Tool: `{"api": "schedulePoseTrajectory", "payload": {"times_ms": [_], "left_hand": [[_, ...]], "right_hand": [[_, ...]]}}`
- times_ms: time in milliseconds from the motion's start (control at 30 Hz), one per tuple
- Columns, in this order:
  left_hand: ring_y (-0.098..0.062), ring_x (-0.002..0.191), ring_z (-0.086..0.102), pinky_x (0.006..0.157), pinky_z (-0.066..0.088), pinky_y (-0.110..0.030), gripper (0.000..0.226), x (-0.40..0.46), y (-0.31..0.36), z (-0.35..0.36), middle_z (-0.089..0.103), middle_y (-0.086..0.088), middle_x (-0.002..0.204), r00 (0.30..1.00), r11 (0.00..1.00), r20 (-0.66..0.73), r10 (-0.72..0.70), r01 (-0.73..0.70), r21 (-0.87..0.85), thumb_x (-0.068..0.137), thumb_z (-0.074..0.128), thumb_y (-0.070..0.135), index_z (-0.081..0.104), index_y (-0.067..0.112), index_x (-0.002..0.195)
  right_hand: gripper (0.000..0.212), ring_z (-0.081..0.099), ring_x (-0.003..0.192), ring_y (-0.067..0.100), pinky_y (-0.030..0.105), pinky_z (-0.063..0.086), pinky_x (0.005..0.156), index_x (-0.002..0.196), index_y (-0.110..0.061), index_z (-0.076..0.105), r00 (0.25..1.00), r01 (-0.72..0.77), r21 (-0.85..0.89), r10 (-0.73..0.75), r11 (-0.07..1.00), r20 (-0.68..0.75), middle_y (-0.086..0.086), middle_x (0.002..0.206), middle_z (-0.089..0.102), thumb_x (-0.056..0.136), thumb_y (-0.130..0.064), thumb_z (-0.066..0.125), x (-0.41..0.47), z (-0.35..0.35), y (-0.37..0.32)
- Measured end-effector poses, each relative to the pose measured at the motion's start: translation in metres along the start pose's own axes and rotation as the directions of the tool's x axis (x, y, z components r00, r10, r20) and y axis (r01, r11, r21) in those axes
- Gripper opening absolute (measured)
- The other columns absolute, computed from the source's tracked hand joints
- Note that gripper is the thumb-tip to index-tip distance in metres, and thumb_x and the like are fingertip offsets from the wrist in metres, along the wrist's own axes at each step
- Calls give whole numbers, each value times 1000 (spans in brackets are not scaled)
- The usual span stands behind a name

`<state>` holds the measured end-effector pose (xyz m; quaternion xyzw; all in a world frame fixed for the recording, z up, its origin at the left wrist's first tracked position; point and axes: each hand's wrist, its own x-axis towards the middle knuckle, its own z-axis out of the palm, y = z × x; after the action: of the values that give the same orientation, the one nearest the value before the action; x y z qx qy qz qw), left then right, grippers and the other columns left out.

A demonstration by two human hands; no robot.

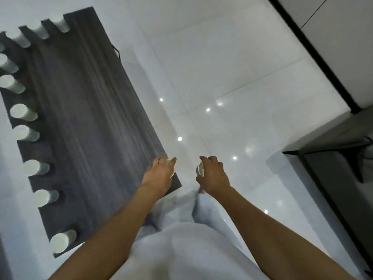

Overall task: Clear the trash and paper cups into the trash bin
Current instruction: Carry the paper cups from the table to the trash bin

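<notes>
Several white paper cups, such as one and another, stand in a line along the left and far edges of a dark wooden table. My left hand hovers over the table's near right corner, its fingers curled round a paper cup that is mostly hidden. My right hand is held over the floor beside the table and grips another paper cup, whose rim shows at my fingers. The whole frame is motion-blurred. No trash bin is in view.
Glossy white floor tiles spread to the right of the table. A dark-edged cabinet or wall base runs along the upper right. A grey piece of furniture stands at the right edge. My pale trousers fill the bottom middle.
</notes>
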<state>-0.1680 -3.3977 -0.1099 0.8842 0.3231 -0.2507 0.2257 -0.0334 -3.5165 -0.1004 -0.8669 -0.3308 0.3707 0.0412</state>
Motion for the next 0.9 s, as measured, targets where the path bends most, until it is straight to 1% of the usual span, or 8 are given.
{"api": "schedulePoseTrajectory", "payload": {"times_ms": [167, 267, 367, 467, 567, 700, 800, 900], "left_hand": [[-28, 142, 17, 112, 29, -40, 69, 69, 112, -20, 16, -9, 155, 994, 994, 5, 105, -105, 42, 92, 55, 17, 18, 21, 150], [-27, 139, 21, 110, 32, -37, 70, 108, 172, -41, 19, -8, 154, 984, 983, -43, 175, -173, 58, 90, 57, 19, 19, 20, 149], [-28, 140, 19, 110, 33, -36, 73, 141, 209, -66, 18, -9, 154, 975, 974, -45, 216, -212, 81, 90, 58, 20, 17, 19, 150], [-27, 141, 18, 110, 33, -35, 73, 177, 227, -96, 20, -10, 153, 971, 970, -62, 233, -228, 82, 89, 58, 17, 18, 18, 150], [-26, 140, 19, 107, 34, -34, 72, 218, 233, -130, 21, -9, 153, 969, 971, -86, 232, -224, 84, 90, 58, 21, 18, 18, 150], [-26, 140, 21, 108, 34, -33, 72, 287, 236, -183, 21, -10, 153, 970, 973, -103, 220, -211, 94, 91, 58, 23, 18, 18, 150], [-27, 142, 17, 111, 30, -33, 73, 349, 235, -233, 17, -12, 156, 972, 977, -117, 204, -196, 77, 91, 59, 24, 17, 17, 151], [-27, 142, 18, 110, 33, -35, 72, 408, 231, -290, 15, -13, 156, 970, 976, -125, 210, -200, 85, 91, 57, 24, 16, 18, 151]], "right_hand": [[60, 40, 120, 30, 36, 46, 83, 142, -19, 35, 997, -38, 49, 41, 998, -65, 7, 135, 37, 87, -21, 59, 24, -78, 85], [62, 38, 122, 30, 38, 46, 86, 144, -19, 32, 992, -74, 69, 81, 995, -96, 7, 138, 35, 88, -21, 59, 41, -126, 133], [67, 36, 126, 31, 36, 44, 89, 148, -20, 28, 988, -87, 76, 96, 993, -119, 8, 144, 31, 89, -21, 58, 64, -168, 164], [68, 36, 126, 31, 36, 44, 89, 149, -20, 27, 984, -91, 99, 105, 991, -143, 8, 144, 30, 89, -21, 58, 94, -206, 179], [68, 35, 126, 31, 38, 45, 90, 149, -20, 27, 982, -84, 104, 100, 991, -161, 8, 144, 29, 89, -21, 59, 133, -244, 181], [68, 35, 126, 31, 38, 45, 90, 149, -20, 27, 981, -52, 91, 68, 995, -183, 8, 144, 30, 89, -22, 60, 201, -297, 173], [68, 36, 124, 32, 38, 46, 88, 148, -19, 28, 980, -35, 77, 49, 996, -195, 9, 142, 31, 88, -21, 59, 267, -344, 160], [67, 37, 123, 33, 38, 45, 87, 148, -18, 29, 980, -23, 78, 38, 997, -197, 10, 141, 32, 87, -20, 58, 330, -393, 140]]}}
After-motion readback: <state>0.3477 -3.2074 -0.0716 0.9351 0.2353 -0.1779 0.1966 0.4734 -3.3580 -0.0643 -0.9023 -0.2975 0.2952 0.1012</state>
